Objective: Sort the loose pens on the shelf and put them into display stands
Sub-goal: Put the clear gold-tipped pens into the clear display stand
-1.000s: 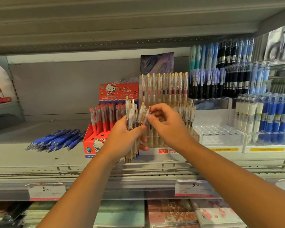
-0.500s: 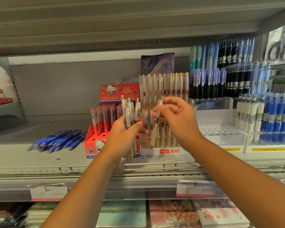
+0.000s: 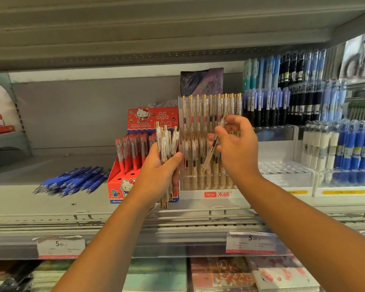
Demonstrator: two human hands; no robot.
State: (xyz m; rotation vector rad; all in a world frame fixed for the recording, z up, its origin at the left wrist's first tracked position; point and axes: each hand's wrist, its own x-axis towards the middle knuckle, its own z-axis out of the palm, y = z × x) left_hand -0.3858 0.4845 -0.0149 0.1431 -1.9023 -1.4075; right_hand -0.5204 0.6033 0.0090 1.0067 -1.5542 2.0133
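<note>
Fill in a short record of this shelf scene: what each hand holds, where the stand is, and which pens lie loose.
left hand: grips a bundle of clear pens, upright
right hand: pinches a single pen, tilted, tip down
clear stand: behind both hands, holds rows of similar pens
blue pens: loose in a heap on the shelf, left of the red box
red pens: standing in the red box

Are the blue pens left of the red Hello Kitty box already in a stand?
No, the blue pens lie loose in a pile flat on the shelf beside the red box.
</note>
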